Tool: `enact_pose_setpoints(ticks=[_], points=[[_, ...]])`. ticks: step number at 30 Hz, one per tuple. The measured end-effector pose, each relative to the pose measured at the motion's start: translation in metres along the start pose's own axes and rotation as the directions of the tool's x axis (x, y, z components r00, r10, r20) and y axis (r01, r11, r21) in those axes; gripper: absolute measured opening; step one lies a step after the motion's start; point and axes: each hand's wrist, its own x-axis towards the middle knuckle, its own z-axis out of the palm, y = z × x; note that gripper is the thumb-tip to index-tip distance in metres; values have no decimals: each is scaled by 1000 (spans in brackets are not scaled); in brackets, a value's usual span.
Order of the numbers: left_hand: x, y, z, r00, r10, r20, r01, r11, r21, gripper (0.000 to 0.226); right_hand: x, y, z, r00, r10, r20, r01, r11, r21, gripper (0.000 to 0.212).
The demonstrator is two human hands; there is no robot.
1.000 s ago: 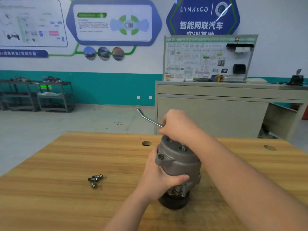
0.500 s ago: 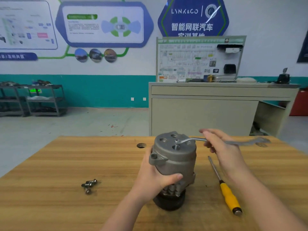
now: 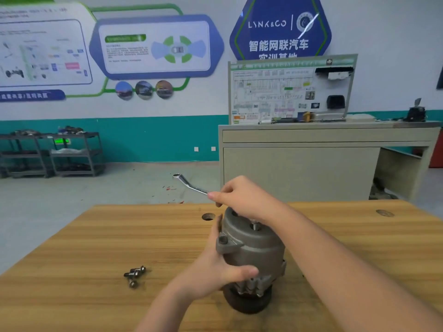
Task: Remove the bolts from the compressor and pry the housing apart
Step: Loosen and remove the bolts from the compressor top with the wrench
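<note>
Head view: compressor (image 3: 251,255) upright, pulley end down; wrench (image 3: 189,184) handle up-left.

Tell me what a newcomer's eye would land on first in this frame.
The grey compressor standing upright mid-table, gripped at its side by the left hand. Above it the right hand holds a wrench whose free end points up and left. On the wooden table to the left lie a few loose bolts.
</note>
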Motion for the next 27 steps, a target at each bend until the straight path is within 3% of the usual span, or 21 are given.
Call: enact_pose_setpoints(ticks=[2,4,6,8,11,14,16,20,23,25,27], points=[[-12,12,-8,998,-50,-24,51,998,43,113,-3,6,5,999,-26,-35,30,993,112,38],[-18,24,-11,978,-46,-203,67,993,96,102,-2,11,6,996,1,-88,23,964,264,37],[-13,36,-5,961,21,-277,24,987,158,64,1,14,3,993,64,-99,-12,891,455,36],[-2,48,6,961,98,-260,-10,947,322,32,4,17,0,988,140,-68,-64,760,647,33],[12,53,21,940,136,-314,-5,923,384,27,2,18,-5,976,216,-26,-104,565,818,29],[15,52,28,910,132,-393,22,932,362,31,-7,32,-17,973,220,-73,0,314,950,26],[17,54,31,890,114,-441,53,935,349,33,-18,50,-24,956,253,-151,88,245,966,25],[24,78,19,792,171,-586,-64,978,198,17,-38,73,-24,956,216,-199,138,268,953,30],[24,72,-16,669,174,-722,-72,983,171,12,-41,67,-24,975,147,-166,86,441,893,34],[16,38,-47,641,91,-763,183,946,266,21,-43,59,-21,975,127,-184,69,611,789,36],[-3,-13,-73,628,-51,-776,531,757,380,29,-45,54,-14,969,90,-228,99,709,698,38]])
